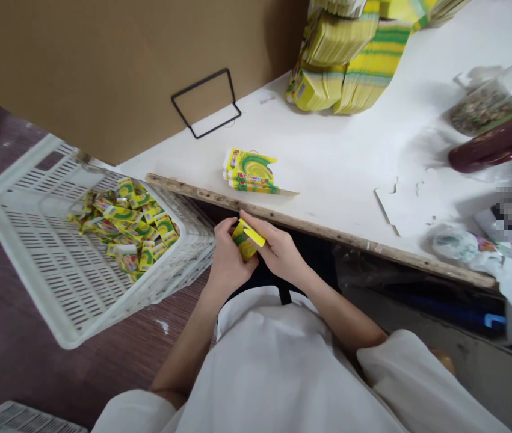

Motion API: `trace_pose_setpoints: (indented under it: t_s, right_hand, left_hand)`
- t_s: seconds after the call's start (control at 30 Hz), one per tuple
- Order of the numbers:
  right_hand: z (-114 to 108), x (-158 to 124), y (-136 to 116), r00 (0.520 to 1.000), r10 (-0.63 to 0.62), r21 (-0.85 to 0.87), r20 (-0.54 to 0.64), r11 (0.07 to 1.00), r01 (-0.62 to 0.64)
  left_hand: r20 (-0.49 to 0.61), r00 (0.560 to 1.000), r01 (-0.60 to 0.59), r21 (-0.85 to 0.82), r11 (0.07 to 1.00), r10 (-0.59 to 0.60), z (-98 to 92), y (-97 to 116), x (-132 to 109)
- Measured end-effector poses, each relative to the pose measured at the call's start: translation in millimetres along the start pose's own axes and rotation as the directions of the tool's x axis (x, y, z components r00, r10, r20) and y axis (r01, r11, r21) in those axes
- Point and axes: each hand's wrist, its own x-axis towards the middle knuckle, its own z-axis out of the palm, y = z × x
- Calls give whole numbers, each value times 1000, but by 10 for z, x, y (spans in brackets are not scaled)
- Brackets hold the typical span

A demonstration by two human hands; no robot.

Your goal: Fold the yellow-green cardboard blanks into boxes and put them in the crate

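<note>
Both hands meet just below the table's front edge, closed around one small yellow-green carton. My left hand wraps its left side and bottom. My right hand pinches its open yellow flap from the right. On the table just above lies a short stack of flat, unfolded yellow-green cartons. To the left, a white slatted basket holds several folded cartons of the same print.
Tall piles of flat cartons stand at the table's back. A black wire stand sits by a brown cardboard wall. A dark red bottle, a clear jar and crumpled plastic lie at right.
</note>
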Motion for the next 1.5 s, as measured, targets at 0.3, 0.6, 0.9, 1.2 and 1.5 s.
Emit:
trace_pose_setpoints:
  t_s: [0.3, 0.6, 0.9, 1.2, 1.5]
  right_hand:
    - [-217, 32, 155, 980, -33, -178, 196, 982, 69]
    - [-244, 120, 95, 991, -93, -39, 96, 994, 97]
    - [14, 165, 137, 1000, 0, 3, 23, 1000, -1]
    - [-382, 834, 379, 915, 117, -558, -387, 760, -334]
    - [-377, 933, 511, 940, 87, -596, -329, 753, -278]
  left_hand:
    - [67, 998, -29, 140, 990, 20, -322, 29, 48]
    - [70, 995, -78, 88, 993, 72, -349, 94, 155]
    - [-19, 1000, 18, 25, 1000, -17, -222, -58, 16]
    - [-278, 685, 4, -923, 385, -673, -501, -350, -9]
    - [55, 852, 264, -904, 336, -520, -30, -244, -6]
